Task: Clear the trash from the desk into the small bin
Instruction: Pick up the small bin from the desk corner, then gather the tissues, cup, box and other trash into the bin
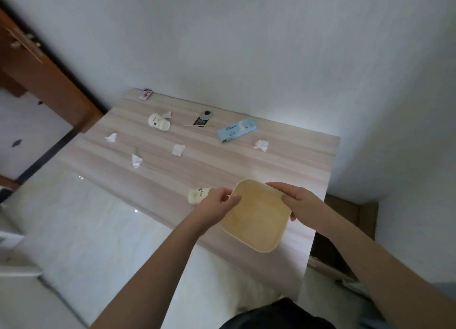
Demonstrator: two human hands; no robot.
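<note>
We hold the small bin [256,215] — a pale yellow, square tub with rounded corners — with both hands over the near part of the bench [222,161], its open top facing up at us and its inside bare. Our left hand [217,205] takes the bin's left rim, its fingers [230,200] curled over the edge and pinched onto it; our right hand [296,203] clasps the bin's far right corner, thumb inside the rim and the other fingers wrapped down the outer wall. Just left of the bin, partly hidden behind the left hand, a white cup [198,195] lies on its side on the bench. The rest of the trash sits beyond the bin, well apart from it: a crumpled tissue [136,160] to the far left, another tissue [178,149] straight beyond the bin, a third tissue [111,138] farther left still, and a fourth tissue [261,145] off to the far right. Beyond those, a second white cup [159,122] lies tipped over with a scrap of tissue at its mouth, a thin wooden stick [197,125] lies beside a dark packet [203,118], and a light blue carton [236,129] lies flat to the bin's far right. At the corner of the bench farthest from the bin — against the wall — lies a small pink card [145,94].
</note>
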